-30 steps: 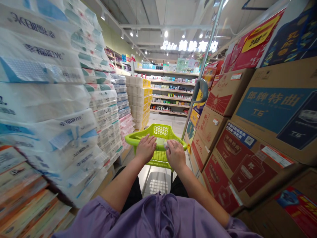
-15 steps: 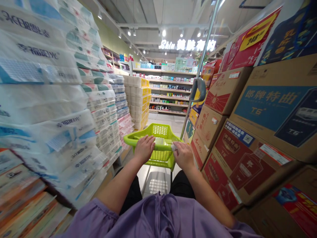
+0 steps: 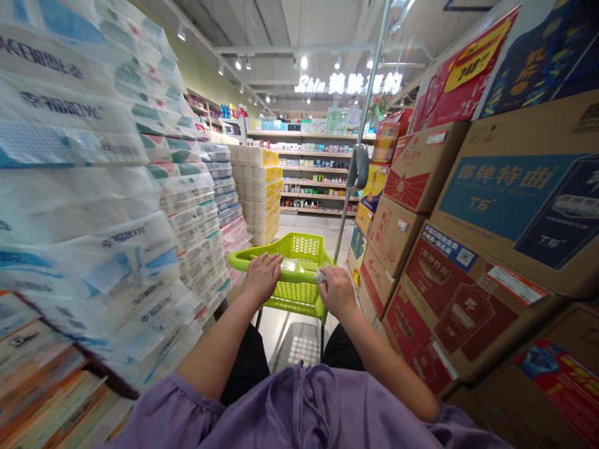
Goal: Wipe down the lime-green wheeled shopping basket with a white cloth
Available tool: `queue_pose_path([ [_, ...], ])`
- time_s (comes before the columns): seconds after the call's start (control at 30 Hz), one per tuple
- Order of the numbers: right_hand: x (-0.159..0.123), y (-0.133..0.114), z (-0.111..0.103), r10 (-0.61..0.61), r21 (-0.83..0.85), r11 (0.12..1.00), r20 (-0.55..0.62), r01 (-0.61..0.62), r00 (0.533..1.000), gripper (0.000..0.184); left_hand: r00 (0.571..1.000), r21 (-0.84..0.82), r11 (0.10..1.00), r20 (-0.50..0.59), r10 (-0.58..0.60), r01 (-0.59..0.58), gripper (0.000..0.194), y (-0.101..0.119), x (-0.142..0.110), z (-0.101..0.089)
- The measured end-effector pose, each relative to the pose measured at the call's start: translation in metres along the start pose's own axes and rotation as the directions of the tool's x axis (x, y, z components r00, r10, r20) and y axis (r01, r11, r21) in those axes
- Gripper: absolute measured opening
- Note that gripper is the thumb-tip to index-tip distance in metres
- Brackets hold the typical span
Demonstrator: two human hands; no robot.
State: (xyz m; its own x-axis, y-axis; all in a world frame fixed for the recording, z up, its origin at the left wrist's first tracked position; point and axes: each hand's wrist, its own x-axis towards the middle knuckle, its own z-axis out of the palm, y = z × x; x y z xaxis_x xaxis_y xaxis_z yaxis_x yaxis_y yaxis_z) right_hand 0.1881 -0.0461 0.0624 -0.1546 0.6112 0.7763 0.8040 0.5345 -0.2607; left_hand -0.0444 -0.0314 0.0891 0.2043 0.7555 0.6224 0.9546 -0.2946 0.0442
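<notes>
A green plastic shopping cart (image 3: 306, 307) stands in front of me, its basket facing down the aisle. My left hand (image 3: 262, 277) lies over the left part of its handle, fingers stretched forward. On the right part of the handle, my right hand (image 3: 337, 290) is closed, with a small crumpled white thing (image 3: 320, 276) by its fingertips; I cannot make out what that is. Something clear and shiny (image 3: 292, 266) shows in the basket behind the handle. A thin metal pole (image 3: 345, 218) with a grey loop grip (image 3: 358, 168) rises at the basket's right side; its foot is hidden.
Stacked white tissue packs (image 3: 70, 199) line my left, with yellow-and-white packs (image 3: 257, 193) farther along. Cardboard cartons (image 3: 505, 199) are piled close on my right. Pale floor (image 3: 318, 223) runs between them to shelves of small goods (image 3: 318, 165) under a lit sign.
The cart and both hands have shifted slightly left in view. The pole has also moved left, and its loop grip appears turned narrower. Both hands stay on the handle.
</notes>
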Motion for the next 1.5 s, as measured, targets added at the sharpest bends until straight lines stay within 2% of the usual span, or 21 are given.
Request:
queue_pose_path([
  [0.07, -0.002, -0.008, 0.003, -0.018, 0.031, 0.999, -0.004, 0.018, 1.000, 0.033, 1.000, 0.013, 1.000, 0.006, 0.000, 0.000, 0.040, 0.009, 0.000, -0.001],
  [0.17, -0.004, -0.013, 0.003, -0.083, 0.108, 0.991, -0.013, 0.084, 0.996, 0.039, 0.991, -0.009, 0.992, 0.052, 0.127, -0.127, 0.036, 0.033, -0.003, -0.003],
  [0.23, -0.005, -0.007, 0.001, -0.164, 0.180, 0.971, 0.012, 0.160, 0.986, 0.043, 0.984, -0.012, 0.987, 0.068, 0.162, -0.162, 0.033, 0.047, -0.005, -0.005],
  [0.3, -0.005, 0.007, 0.000, -0.201, 0.258, 0.948, 0.036, 0.185, 0.979, 0.044, 0.987, 0.006, 0.989, 0.076, 0.144, -0.145, 0.032, 0.054, -0.007, -0.008],
  [0.4, -0.002, 0.027, 0.004, -0.082, 0.358, 0.932, 0.042, 0.062, 0.996, 0.042, 0.988, 0.016, 0.992, 0.086, 0.127, -0.128, 0.030, 0.052, -0.007, -0.011],
  [0.5, 0.001, 0.027, 0.010, 0.056, 0.409, 0.910, 0.044, -0.069, 0.997, 0.041, 0.991, 0.021, 0.993, 0.073, 0.113, -0.114, 0.028, 0.049, -0.007, -0.010],
  [0.57, 0.001, 0.014, 0.011, 0.046, 0.400, 0.914, 0.045, -0.060, 0.998, 0.039, 0.992, 0.034, 0.994, 0.063, 0.105, -0.107, 0.027, 0.050, -0.007, -0.008],
  [0.67, 0.002, -0.006, 0.007, -0.059, 0.344, 0.938, 0.069, 0.032, 0.996, 0.037, 0.994, 0.051, 0.994, 0.057, 0.094, -0.097, 0.028, 0.053, -0.007, -0.005],
  [0.73, 0.001, -0.010, 0.004, -0.097, 0.321, 0.945, 0.087, 0.065, 0.991, 0.037, 0.995, 0.052, 0.994, 0.054, 0.090, -0.092, 0.029, 0.053, -0.008, -0.005],
  [0.83, 0.000, -0.001, 0.002, -0.090, 0.345, 0.937, 0.073, 0.059, 0.993, 0.036, 0.993, 0.027, 0.993, 0.054, 0.109, -0.111, 0.029, 0.052, -0.009, -0.005],
  [0.9, -0.001, 0.001, 0.004, -0.043, 0.343, 0.939, 0.035, 0.028, 0.998, 0.035, 0.992, 0.011, 0.993, 0.046, 0.119, -0.120, 0.028, 0.053, -0.010, -0.004],
  [0.97, -0.001, -0.005, 0.010, 0.034, 0.279, 0.960, -0.017, -0.028, 0.999, 0.032, 0.993, 0.007, 0.994, 0.035, 0.110, -0.110, 0.028, 0.055, -0.009, -0.002],
  [1.03, -0.001, -0.018, 0.015, 0.062, 0.178, 0.983, -0.047, -0.052, 0.997, 0.029, 0.995, 0.009, 0.996, 0.044, 0.092, -0.092, 0.027, 0.059, -0.008, 0.000],
  [1.17, 0.002, -0.036, 0.019, -0.035, 0.042, 0.998, -0.008, 0.036, 0.999, 0.033, 0.989, -0.008, 0.992, 0.080, 0.123, -0.123, 0.031, 0.058, -0.007, 0.001],
  [1.27, 0.005, -0.024, 0.013, -0.080, 0.024, 0.997, 0.033, 0.079, 0.996, 0.035, 0.986, -0.026, 0.988, 0.068, 0.152, -0.151, 0.041, 0.043, -0.008, -0.002],
  [1.37, 0.005, -0.002, 0.005, -0.084, 0.028, 0.996, 0.042, 0.083, 0.996, 0.033, 0.998, -0.016, 0.999, 0.047, 0.044, -0.043, 0.044, 0.023, -0.008, -0.005],
  [1.5, 0.000, 0.013, 0.004, -0.008, 0.047, 0.999, -0.066, 0.011, 0.998, 0.030, 0.998, -0.013, 0.998, 0.019, -0.056, 0.057, 0.041, 0.013, -0.009, -0.002],
])
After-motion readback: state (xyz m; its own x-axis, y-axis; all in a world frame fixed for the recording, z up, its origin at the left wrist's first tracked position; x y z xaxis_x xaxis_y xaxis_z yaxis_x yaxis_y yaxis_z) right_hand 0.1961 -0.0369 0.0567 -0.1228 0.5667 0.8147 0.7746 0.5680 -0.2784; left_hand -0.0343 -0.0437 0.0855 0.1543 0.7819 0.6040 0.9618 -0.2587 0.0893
